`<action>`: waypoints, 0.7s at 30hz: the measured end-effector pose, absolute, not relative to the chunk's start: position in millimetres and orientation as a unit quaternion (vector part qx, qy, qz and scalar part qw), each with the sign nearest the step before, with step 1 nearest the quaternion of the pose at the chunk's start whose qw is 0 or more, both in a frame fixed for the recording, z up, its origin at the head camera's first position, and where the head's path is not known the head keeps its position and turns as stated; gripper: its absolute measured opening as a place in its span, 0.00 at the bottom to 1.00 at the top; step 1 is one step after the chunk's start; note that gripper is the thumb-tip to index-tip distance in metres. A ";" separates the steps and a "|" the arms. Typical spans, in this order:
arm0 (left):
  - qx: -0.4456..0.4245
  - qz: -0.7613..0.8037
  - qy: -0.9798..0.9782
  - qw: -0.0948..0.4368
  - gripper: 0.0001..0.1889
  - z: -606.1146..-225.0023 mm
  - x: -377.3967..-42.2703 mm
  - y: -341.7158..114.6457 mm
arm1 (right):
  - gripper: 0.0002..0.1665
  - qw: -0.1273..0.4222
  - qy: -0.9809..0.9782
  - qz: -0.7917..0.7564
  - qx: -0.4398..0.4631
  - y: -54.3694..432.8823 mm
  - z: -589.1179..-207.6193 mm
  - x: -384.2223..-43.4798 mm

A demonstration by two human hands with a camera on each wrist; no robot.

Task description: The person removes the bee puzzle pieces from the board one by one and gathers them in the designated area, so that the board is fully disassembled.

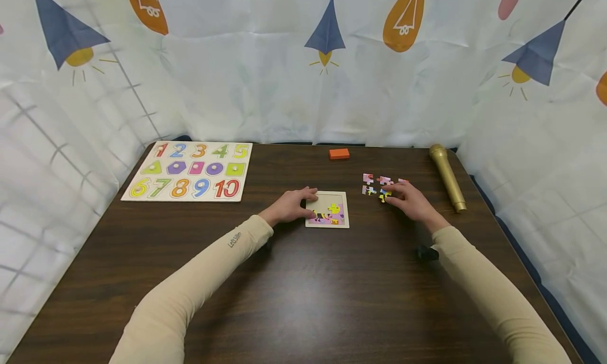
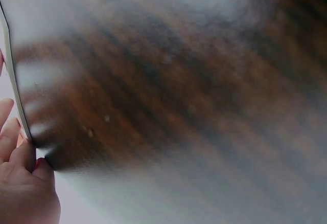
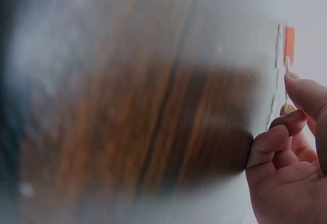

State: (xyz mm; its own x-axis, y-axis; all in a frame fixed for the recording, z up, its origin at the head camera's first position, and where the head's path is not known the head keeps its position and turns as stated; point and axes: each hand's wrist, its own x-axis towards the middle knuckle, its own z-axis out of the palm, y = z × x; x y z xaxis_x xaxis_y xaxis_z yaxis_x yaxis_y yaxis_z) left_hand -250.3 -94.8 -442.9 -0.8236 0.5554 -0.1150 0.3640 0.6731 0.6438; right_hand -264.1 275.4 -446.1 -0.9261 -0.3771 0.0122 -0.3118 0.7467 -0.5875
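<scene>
right wrist: puzzle piece [image 3: 286, 100] between fingers [image 3: 291, 122]

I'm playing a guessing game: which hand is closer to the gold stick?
The right hand. It is at the loose puzzle pieces, left of the gold stick; the left hand is farther left, on the puzzle frame.

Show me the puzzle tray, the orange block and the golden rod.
Puzzle tray [image 1: 325, 200], head view: its bare floor.
Orange block [image 1: 339, 154], head view: its middle.
Golden rod [image 1: 448, 178], head view: middle of its shaft.
</scene>
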 end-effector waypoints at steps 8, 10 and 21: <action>0.260 0.313 0.901 0.148 0.27 -441.5 -249.3 -94.4 | 0.21 0.051 0.936 -0.295 -0.188 279.5 -446.0 -266.3; 0.260 0.312 0.902 0.148 0.27 -440.9 -249.1 -94.3 | 0.21 0.052 0.937 -0.291 -0.187 279.4 -446.7 -267.8; 0.265 0.317 0.900 0.142 0.27 -442.1 -249.5 -94.1 | 0.21 0.060 0.938 -0.284 -0.187 276.9 -445.1 -273.1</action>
